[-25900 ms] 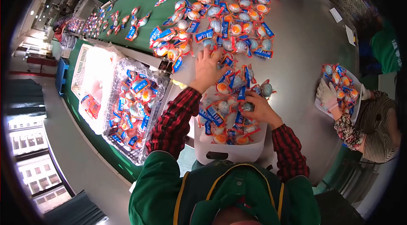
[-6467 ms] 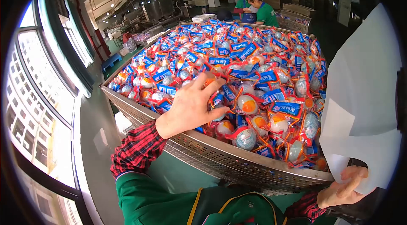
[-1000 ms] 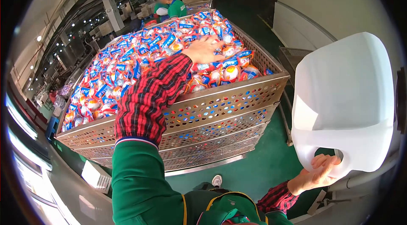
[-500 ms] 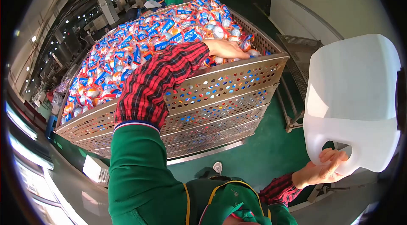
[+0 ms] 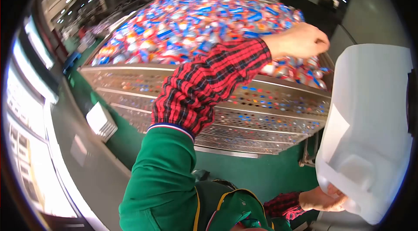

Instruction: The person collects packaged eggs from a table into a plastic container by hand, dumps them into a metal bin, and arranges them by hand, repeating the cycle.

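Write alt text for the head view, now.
The person's left hand reaches over a perforated metal bin heaped with wrapped egg packets, while the right hand grips a cut white plastic jug beside the bin.

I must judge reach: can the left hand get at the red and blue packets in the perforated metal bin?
Probably yes: the left hand hovers over the packets, nothing between them.

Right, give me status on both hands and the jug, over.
Left hand closed, raised over the packets in the perforated metal bin. Right hand gripping the white cut-open jug beside the bin. Nothing between them.
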